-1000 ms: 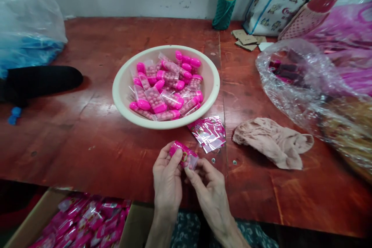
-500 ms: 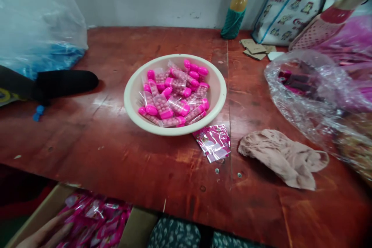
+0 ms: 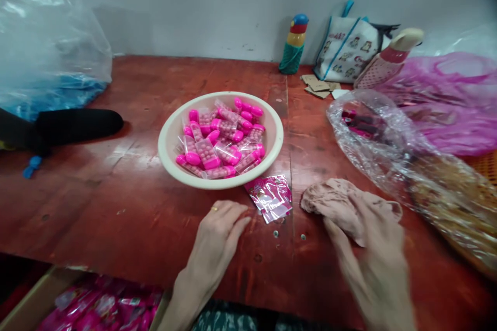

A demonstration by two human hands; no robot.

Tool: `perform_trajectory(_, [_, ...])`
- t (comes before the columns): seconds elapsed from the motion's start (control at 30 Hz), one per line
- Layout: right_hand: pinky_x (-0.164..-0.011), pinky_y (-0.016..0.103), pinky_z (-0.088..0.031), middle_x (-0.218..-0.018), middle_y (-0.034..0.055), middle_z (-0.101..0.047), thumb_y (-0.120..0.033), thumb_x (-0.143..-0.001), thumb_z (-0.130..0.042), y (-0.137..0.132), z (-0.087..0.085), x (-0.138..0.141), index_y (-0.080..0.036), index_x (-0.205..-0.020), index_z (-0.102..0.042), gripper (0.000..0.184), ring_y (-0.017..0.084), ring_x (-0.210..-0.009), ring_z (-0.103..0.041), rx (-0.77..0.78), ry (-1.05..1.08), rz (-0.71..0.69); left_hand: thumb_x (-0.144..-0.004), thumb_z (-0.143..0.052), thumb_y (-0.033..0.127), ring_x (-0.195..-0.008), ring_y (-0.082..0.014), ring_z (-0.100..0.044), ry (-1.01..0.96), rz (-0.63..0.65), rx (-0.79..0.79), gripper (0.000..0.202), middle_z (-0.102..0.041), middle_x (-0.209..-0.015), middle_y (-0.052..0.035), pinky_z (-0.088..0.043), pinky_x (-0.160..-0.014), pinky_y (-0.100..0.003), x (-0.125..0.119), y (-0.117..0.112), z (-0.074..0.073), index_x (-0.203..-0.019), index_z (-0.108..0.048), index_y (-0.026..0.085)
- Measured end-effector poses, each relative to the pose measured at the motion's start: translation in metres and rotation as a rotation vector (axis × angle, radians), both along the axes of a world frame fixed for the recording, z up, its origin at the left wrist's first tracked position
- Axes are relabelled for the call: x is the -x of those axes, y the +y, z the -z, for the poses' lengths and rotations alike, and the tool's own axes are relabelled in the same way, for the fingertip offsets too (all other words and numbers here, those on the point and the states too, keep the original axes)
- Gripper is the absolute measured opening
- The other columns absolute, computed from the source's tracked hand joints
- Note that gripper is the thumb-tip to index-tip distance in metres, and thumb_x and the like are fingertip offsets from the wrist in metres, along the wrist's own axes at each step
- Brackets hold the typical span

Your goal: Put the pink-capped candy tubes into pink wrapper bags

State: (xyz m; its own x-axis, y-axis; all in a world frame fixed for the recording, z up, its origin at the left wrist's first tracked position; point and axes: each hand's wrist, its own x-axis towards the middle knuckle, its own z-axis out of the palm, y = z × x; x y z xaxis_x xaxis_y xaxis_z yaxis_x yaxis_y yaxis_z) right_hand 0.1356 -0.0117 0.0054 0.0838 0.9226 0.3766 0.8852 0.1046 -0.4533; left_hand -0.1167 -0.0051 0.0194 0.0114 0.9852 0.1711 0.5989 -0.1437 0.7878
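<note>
My left hand (image 3: 217, 232), with a ring on one finger, is over the table between the bowl and its front edge. Its fingers are bent and a little apart from the thumb, with nothing seen in them. Just right of it lies a shiny pink printed packet (image 3: 271, 199), one corner by the bowl's rim. My right hand (image 3: 375, 253) is slightly blurred, thumb and fingers spread over a crumpled beige cloth (image 3: 330, 196); I cannot tell how firmly it touches. A cream bowl (image 3: 165, 152) holds many clear, pink-capped containers (image 3: 207, 152) filled with small pink balls.
On the red-brown table (image 3: 128, 207) are a large clear bag (image 3: 50, 51), a black padded object (image 3: 81, 124), a bottle (image 3: 294, 44), a printed bag (image 3: 345, 49), a clear plastic bag (image 3: 388, 160) and a pink bag (image 3: 454, 108). A carton of pink packets (image 3: 104, 305) stands below the edge.
My left hand has moved from the carton of pink packets up over the table. My right hand has come into view over the cloth. The camera view has shifted.
</note>
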Motion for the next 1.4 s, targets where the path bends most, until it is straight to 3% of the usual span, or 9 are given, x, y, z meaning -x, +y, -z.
perform_trajectory(0.2, [-0.078,0.044,-0.04,-0.084,0.0093,-0.055,-0.029,-0.089,-0.037,0.038,0.037,-0.016,-0.019,-0.077,-0.058,0.026,0.026,-0.084,-0.048,0.044,-0.171,0.089,-0.074,-0.06,0.016,-0.115,-0.0302,-0.05,0.059,0.072,-0.07,0.028,-0.063,-0.115,-0.0091,-0.037,-0.097,-0.047,-0.025,0.025,0.031,-0.099,-0.068,0.027])
perform_trajectory(0.3, [-0.081,0.048,-0.035,-0.089,0.0114,-0.055,-0.031,-0.089,-0.039,0.037,0.025,-0.004,-0.018,-0.078,-0.059,0.026,0.029,-0.088,-0.046,0.052,-0.182,0.153,-0.077,-0.055,0.013,-0.121,-0.0294,-0.045,0.149,0.118,-0.057,0.036,-0.058,-0.123,-0.0089,-0.038,-0.097,-0.05,-0.029,0.018,0.04,-0.109,-0.063,0.028])
perform_trajectory(0.4, [-0.084,0.053,-0.03,-0.11,0.0178,-0.049,-0.039,-0.088,-0.043,0.029,0.011,0.033,-0.014,-0.1,-0.059,0.032,0.035,-0.102,-0.038,0.012,-0.162,0.231,-0.079,-0.05,0.009,-0.126,-0.0288,-0.04,0.247,0.17,-0.044,0.043,-0.054,-0.129,-0.0101,-0.038,-0.098,-0.051,-0.031,0.01,0.041,-0.118,-0.057,0.027])
perform_trajectory(0.5, [-0.082,0.046,-0.033,-0.1,0.0145,-0.055,-0.037,-0.088,-0.046,0.024,0.011,0.077,-0.015,-0.1,-0.06,0.029,0.03,-0.096,-0.041,0.058,-0.034,-0.035,-0.081,-0.047,0.008,-0.127,-0.028,-0.038,0.272,0.189,-0.051,0.042,-0.053,-0.13,-0.0114,-0.038,-0.099,-0.049,-0.03,0.005,0.042,-0.119,-0.057,0.024])
perform_trajectory(0.57, [-0.074,0.042,-0.034,-0.087,0.0118,-0.057,-0.033,-0.089,-0.046,0.024,0.02,0.097,-0.017,-0.091,-0.063,0.023,0.028,-0.087,-0.042,0.116,0.002,-0.082,-0.082,-0.046,0.009,-0.126,-0.0275,-0.04,0.249,0.17,-0.075,0.037,-0.054,-0.128,-0.0131,-0.039,-0.099,-0.047,-0.025,0.003,0.043,-0.114,-0.061,0.022])
perform_trajectory(0.7, [-0.072,0.04,-0.033,-0.078,0.0085,-0.058,-0.028,-0.088,-0.05,0.028,0.034,0.103,-0.018,-0.08,-0.064,0.019,0.026,-0.081,-0.041,0.12,0.028,-0.065,-0.082,-0.05,0.012,-0.117,-0.0279,-0.05,0.119,0.08,-0.111,0.029,-0.06,-0.12,-0.0142,-0.041,-0.096,-0.045,-0.016,-0.004,0.041,-0.104,-0.067,0.021])
perform_trajectory(0.93, [-0.072,0.039,-0.034,-0.08,0.009,-0.06,-0.024,-0.088,-0.049,0.029,0.04,0.098,-0.018,-0.09,-0.07,0.022,0.024,-0.081,-0.043,0.037,0.102,-0.071,-0.075,-0.061,0.015,-0.094,-0.026,-0.061,-0.251,-0.187,-0.031,0.02,-0.069,-0.097,-0.0087,-0.044,-0.089,-0.039,-0.011,-0.01,0.027,-0.085,-0.074,0.026])
perform_trajectory(1.23, [-0.075,0.038,-0.042,-0.083,0.0073,-0.06,-0.016,-0.085,-0.054,0.027,0.038,0.1,-0.018,-0.096,-0.07,0.019,0.021,-0.084,-0.046,-0.148,0.298,-0.117,-0.078,-0.06,0.024,-0.085,-0.0193,-0.063,-0.379,-0.297,0.106,0.026,-0.068,-0.1,-0.0071,-0.049,-0.077,-0.03,-0.017,-0.003,0.031,-0.103,-0.065,0.019])
perform_trajectory(1.4, [-0.076,0.034,-0.045,-0.084,0.0058,-0.06,-0.011,-0.082,-0.056,0.022,0.024,0.101,-0.019,-0.094,-0.069,0.019,0.02,-0.085,-0.048,-0.191,0.402,-0.186,-0.071,-0.069,0.022,-0.09,-0.0174,-0.062,-0.79,-0.224,0.24,0.035,-0.067,-0.103,-0.0056,-0.048,-0.081,-0.027,-0.024,0.014,0.026,-0.106,-0.063,0.018])
